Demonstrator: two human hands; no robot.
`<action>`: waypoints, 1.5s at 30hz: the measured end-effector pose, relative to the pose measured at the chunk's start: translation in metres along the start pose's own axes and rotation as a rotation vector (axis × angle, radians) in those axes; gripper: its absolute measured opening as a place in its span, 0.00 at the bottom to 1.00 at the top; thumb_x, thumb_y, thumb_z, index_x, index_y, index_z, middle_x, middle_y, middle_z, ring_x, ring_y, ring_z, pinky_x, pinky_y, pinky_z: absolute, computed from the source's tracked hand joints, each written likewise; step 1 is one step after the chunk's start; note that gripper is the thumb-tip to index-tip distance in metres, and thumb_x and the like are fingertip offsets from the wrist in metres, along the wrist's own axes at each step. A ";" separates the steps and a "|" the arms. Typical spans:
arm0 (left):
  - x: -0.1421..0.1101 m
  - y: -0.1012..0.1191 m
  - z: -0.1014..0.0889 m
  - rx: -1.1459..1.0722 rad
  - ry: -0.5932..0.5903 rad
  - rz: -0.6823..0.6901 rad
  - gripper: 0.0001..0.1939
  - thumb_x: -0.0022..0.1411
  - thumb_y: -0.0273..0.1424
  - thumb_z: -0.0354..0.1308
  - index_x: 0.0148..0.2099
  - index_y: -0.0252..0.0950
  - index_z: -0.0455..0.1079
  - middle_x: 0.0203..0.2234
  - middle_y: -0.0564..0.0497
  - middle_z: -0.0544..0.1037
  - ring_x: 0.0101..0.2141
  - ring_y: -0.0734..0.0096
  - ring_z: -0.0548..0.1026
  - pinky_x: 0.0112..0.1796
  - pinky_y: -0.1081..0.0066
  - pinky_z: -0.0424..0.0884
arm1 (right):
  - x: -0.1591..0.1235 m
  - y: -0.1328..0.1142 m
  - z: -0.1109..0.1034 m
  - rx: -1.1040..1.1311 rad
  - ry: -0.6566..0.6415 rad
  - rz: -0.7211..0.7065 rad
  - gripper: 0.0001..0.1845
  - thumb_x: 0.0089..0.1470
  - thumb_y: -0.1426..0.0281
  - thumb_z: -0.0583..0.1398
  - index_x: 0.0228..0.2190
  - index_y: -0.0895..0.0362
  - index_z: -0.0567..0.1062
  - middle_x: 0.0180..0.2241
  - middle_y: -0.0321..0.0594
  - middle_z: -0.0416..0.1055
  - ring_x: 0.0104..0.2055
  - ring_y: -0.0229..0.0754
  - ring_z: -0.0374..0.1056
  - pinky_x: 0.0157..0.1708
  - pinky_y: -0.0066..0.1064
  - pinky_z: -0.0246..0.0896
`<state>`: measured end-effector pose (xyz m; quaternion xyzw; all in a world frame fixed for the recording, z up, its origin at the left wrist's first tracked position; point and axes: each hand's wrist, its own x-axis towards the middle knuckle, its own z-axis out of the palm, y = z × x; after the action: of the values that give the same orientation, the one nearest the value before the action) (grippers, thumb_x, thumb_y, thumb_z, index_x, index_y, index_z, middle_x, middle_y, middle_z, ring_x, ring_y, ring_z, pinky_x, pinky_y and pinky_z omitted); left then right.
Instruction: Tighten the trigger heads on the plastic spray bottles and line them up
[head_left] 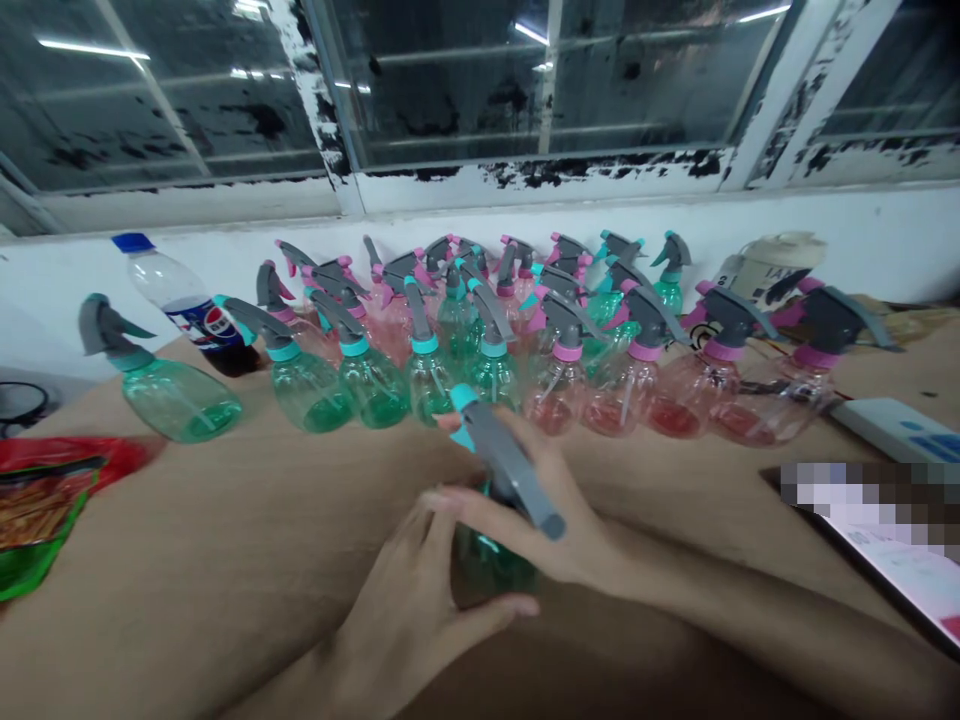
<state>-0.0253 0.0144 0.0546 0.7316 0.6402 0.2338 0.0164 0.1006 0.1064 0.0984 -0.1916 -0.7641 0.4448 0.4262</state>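
A green spray bottle [495, 565] with a grey and turquoise trigger head stands at the table's near side, between my hands. My left hand [409, 590] curves around the left side of its body, with the thumb across the front. My right hand [562, 500] is wrapped around the neck below the spray head, partly hiding it. Just beyond my hands is a front row of spray bottles: green ones [375, 390] with turquoise collars to the left, pink ones [622, 395] with pink collars to the right. Several more crowd behind them.
A cola bottle [206, 320] leans in the picture at the back left, near a lone green spray bottle [180, 400]. A red and green snack packet [52, 510] lies at left. On the right are a phone [885, 560], a white box [892, 425] and a pale container [780, 265].
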 end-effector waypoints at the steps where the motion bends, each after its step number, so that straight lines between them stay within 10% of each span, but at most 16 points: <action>1: -0.002 -0.004 -0.002 0.016 0.038 -0.022 0.36 0.53 0.55 0.55 0.58 0.44 0.54 0.43 0.46 0.73 0.42 0.52 0.73 0.37 0.56 0.73 | 0.004 0.000 0.008 -0.012 -0.007 -0.026 0.29 0.43 0.56 0.64 0.44 0.59 0.69 0.39 0.43 0.71 0.37 0.42 0.69 0.40 0.36 0.65; 8: -0.029 -0.059 -0.031 0.000 0.234 -0.173 0.27 0.55 0.49 0.55 0.54 0.44 0.58 0.47 0.47 0.68 0.46 0.53 0.69 0.43 0.54 0.70 | 0.021 0.007 0.030 -0.254 -0.281 -0.066 0.55 0.35 0.44 0.63 0.59 0.55 0.52 0.61 0.47 0.50 0.63 0.52 0.45 0.58 0.49 0.48; 15: -0.047 -0.138 -0.101 0.175 0.259 -0.610 0.25 0.50 0.51 0.58 0.41 0.36 0.66 0.37 0.48 0.69 0.33 0.61 0.73 0.34 0.64 0.73 | 0.006 0.022 0.028 -0.339 -0.379 0.060 0.40 0.43 0.48 0.61 0.55 0.50 0.58 0.61 0.41 0.51 0.62 0.48 0.48 0.59 0.44 0.48; 20: -0.039 -0.176 -0.128 0.177 0.287 -0.711 0.29 0.55 0.48 0.58 0.50 0.32 0.60 0.44 0.46 0.71 0.40 0.64 0.73 0.40 0.67 0.71 | -0.009 0.035 0.030 -0.403 -0.433 0.112 0.31 0.47 0.52 0.60 0.51 0.49 0.62 0.60 0.40 0.54 0.61 0.49 0.52 0.57 0.46 0.53; 34: -0.002 -0.226 -0.138 0.308 0.194 -0.630 0.29 0.54 0.43 0.60 0.53 0.30 0.63 0.41 0.45 0.73 0.38 0.60 0.75 0.40 0.65 0.69 | -0.023 0.045 0.026 -0.493 -0.383 0.098 0.17 0.50 0.55 0.59 0.41 0.49 0.69 0.53 0.39 0.62 0.58 0.50 0.55 0.56 0.50 0.52; 45: 0.008 -0.219 -0.117 0.379 0.483 -0.619 0.35 0.48 0.39 0.65 0.56 0.35 0.58 0.48 0.40 0.66 0.44 0.54 0.71 0.42 0.59 0.68 | -0.032 0.041 0.022 -0.541 -0.428 0.091 0.17 0.51 0.56 0.59 0.41 0.48 0.68 0.53 0.37 0.63 0.58 0.48 0.56 0.56 0.52 0.50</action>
<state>-0.2703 0.0289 0.0904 0.4196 0.8464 0.2607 -0.1992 0.0964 0.0955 0.0431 -0.2339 -0.9170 0.2748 0.1697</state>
